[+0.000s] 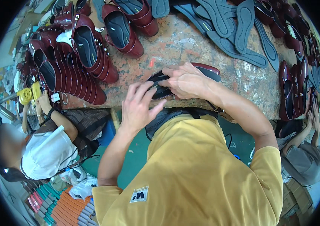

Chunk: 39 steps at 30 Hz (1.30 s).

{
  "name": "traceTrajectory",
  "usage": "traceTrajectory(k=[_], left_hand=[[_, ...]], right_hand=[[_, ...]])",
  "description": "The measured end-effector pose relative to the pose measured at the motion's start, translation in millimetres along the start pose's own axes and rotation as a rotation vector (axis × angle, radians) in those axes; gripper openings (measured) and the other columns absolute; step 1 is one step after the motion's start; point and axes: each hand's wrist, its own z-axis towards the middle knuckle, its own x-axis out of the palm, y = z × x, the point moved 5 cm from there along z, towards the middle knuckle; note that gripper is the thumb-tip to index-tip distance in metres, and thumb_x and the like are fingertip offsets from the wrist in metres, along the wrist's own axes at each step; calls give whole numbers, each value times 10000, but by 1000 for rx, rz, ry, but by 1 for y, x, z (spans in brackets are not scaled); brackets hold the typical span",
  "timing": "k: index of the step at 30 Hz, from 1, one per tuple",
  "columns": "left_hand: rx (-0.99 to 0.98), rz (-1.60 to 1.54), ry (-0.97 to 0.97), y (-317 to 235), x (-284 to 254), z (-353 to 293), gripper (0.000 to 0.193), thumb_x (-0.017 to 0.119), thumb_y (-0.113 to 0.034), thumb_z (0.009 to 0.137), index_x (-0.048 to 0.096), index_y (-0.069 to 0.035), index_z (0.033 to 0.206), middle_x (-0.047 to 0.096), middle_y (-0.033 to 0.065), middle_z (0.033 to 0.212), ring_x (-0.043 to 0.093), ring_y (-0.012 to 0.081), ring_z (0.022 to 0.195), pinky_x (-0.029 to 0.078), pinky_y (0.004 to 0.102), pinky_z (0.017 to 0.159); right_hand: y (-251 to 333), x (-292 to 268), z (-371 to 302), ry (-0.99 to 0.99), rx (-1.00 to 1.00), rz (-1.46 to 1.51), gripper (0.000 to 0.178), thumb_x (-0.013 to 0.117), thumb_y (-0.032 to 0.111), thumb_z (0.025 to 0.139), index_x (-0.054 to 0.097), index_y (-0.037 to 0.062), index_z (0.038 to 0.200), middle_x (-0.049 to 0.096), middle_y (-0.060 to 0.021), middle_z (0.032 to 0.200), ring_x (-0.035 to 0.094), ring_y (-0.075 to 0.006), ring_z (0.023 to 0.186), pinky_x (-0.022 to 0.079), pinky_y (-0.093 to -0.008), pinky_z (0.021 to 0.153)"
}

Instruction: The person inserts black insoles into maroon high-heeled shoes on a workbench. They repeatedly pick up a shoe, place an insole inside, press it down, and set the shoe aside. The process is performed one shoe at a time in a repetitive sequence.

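Note:
A dark red patent strap shoe (213, 69) lies on its side or tilted at the table's near edge, toe to the right. Its strap with a buckle (216, 109) hangs toward me. My right hand (188, 82) grips the shoe across its opening, fingers bent inside over the dark insole (161, 91). At the heel end, my left hand (139, 107) has its fingers spread, with fingertips at the shoe's rim and the thumb held apart. My right hand hides much of the shoe's middle.
Loose grey insoles (228, 34) are heaped at the far right of the worn table (179, 45). Finished-looking red shoes (92, 52) crowd the left; more red shoes (293, 90) stand right. One co-worker (43, 147) sits left, another (305, 154) right.

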Motion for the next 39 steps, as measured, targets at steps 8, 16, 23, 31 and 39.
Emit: traceTrajectory(k=[8,16,23,31,39], left_hand=[[160,253,248,14,23,1,568,870,-308,815,758,-44,1306,618,86,1519,494,382,1457,366,567,1276],[274,168,320,-6,48,29,792,833,-330,839,585,-178,1576,494,26,1679,452,397,1478,393,544,1207],[242,235,509,-8,47,38,718,840,-375,808,664,-169,1474,522,49,1621,482,393,1424,432,530,1100],[496,225,393,-2,41,35,804,823,-303,813,588,-128,1561,377,84,1758,287,254,1657,210,626,1344],[637,330,528,-32,69,73,934,786,-400,796,501,-76,1624,292,61,1812,245,203,1681,114,594,1372]], right_hand=[[-22,-26,-51,-107,390,-182,654,870,532,822,734,316,1424,542,-223,1584,608,-388,1361,493,-561,1074],[-30,-28,-93,-476,718,494,541,876,259,894,718,135,1397,737,-141,1259,752,-263,1017,599,-388,866],[58,11,-43,-478,437,-122,366,756,53,862,712,-25,1216,711,-141,919,737,-245,686,608,-424,601],[13,3,-50,-145,678,10,487,791,183,860,667,-6,1292,708,-198,1172,768,-376,971,633,-515,795],[-55,5,-106,-403,383,144,1171,1006,316,655,436,70,1649,527,-195,1614,470,-387,1524,347,-540,1299]])
